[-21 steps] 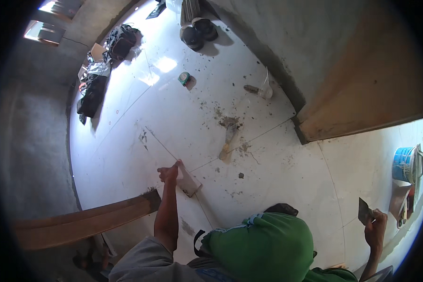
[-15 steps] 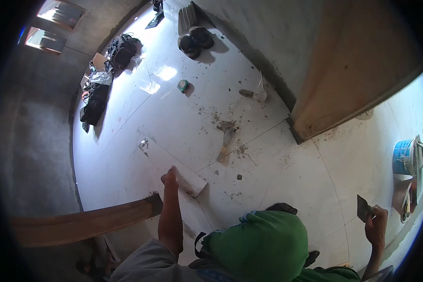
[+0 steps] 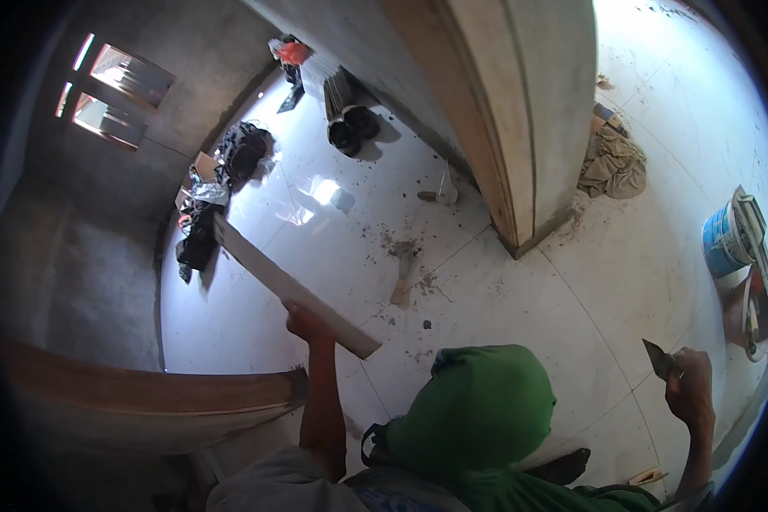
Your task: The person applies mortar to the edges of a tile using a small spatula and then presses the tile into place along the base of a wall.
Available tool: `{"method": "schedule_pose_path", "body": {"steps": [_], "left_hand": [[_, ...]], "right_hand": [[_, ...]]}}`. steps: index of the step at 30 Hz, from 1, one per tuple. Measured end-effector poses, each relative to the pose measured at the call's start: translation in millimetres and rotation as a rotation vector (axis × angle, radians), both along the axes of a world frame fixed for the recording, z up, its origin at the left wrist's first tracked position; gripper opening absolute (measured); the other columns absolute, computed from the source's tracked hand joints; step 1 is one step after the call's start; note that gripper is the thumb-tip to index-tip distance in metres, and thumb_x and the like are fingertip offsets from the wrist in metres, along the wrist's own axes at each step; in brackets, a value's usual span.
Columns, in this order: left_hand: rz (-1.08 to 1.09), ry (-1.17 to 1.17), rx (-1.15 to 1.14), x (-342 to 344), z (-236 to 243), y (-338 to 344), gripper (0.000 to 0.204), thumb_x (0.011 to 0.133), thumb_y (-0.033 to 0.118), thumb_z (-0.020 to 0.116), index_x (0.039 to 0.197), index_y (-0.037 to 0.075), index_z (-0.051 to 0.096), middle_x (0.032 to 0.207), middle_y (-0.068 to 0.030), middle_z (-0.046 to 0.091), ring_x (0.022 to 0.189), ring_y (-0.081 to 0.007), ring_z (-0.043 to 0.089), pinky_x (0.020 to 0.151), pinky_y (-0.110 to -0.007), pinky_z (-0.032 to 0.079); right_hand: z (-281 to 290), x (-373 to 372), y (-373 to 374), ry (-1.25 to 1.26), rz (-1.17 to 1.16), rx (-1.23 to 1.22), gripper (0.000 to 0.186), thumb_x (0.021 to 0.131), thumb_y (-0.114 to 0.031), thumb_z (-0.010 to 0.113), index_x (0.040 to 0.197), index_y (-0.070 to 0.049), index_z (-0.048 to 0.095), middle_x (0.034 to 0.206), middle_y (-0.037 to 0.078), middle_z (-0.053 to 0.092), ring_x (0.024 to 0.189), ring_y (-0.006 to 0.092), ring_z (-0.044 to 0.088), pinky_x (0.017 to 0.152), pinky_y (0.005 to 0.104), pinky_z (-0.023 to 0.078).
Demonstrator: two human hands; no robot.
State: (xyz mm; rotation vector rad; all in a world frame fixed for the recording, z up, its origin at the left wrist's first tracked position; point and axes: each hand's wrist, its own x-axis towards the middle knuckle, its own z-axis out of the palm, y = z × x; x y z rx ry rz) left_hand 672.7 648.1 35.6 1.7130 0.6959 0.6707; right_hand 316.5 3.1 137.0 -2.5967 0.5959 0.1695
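My left hand [image 3: 309,322] is closed around a long, pale flat strip [image 3: 264,266], gripping its edge nearer the lower end. The strip slants from upper left to lower right above the tiled floor, and its upper end overlaps the dark bags in view. Out to the right, my right hand [image 3: 691,388] is closed on the handle of a putty knife [image 3: 658,359] with a dark, flat blade. Rounded green cloth [image 3: 486,405] bulges between my arms and covers part of the floor. Beyond the strip, a scraper or trowel [image 3: 403,271] lies among crumbs of mortar.
Ahead stands a wall end with a wooden frame [image 3: 520,196]. A blue bucket [image 3: 724,243] is at right, a crumpled cloth [image 3: 616,162] beyond it. Dark shoes [image 3: 350,128] and bags [image 3: 243,152] line the far walls. A wooden frame edge [image 3: 188,394] juts in at left.
The strip has come up off the floor area and tilted in my left hand, showing more of its length. My view has shifted, revealing the crumpled cloth. My right hand keeps the putty knife.
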Motion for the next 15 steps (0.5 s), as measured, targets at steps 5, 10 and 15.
{"method": "schedule_pose_path", "body": {"steps": [5, 10, 15], "left_hand": [[-0.391, -0.465, 0.03, -7.3, 154.9, -51.0, 0.053, 0.112, 0.049, 0.047, 0.102, -0.002, 0.059, 0.081, -0.0031, 0.057, 0.068, -0.0248, 0.058, 0.06, -0.039, 0.051], [-0.084, -0.754, 1.464, -24.9, 282.2, -212.0, 0.022, 0.102, 0.021, 0.064, 0.108, 0.0, 0.059, 0.09, -0.0126, 0.064, 0.071, -0.0335, 0.066, 0.064, -0.046, 0.056], [-1.049, -0.722, 0.766, -74.3, 269.6, -393.9, 0.025, 0.103, 0.026, 0.063, 0.106, 0.0, 0.062, 0.087, -0.0111, 0.065, 0.068, -0.0295, 0.065, 0.062, -0.043, 0.055]], "right_hand": [[1.3, -25.2, 26.4, -0.325, -0.135, 0.303, 0.02, 0.09, -0.008, 0.066, 0.075, 0.004, 0.067, 0.065, 0.016, 0.063, 0.058, 0.0245, 0.062, 0.057, 0.0388, 0.049], [-2.3, -102.0, 5.7, -0.333, -0.316, 0.543, 0.028, 0.097, -0.019, 0.065, 0.086, 0.005, 0.074, 0.066, 0.01, 0.068, 0.062, 0.013, 0.062, 0.057, 0.0338, 0.049], [-117.0, -175.7, 22.6, -0.837, -0.88, 1.035, 0.037, 0.098, -0.036, 0.072, 0.085, -0.002, 0.075, 0.073, -0.001, 0.063, 0.067, 0.0113, 0.052, 0.068, 0.0316, 0.043]]}}
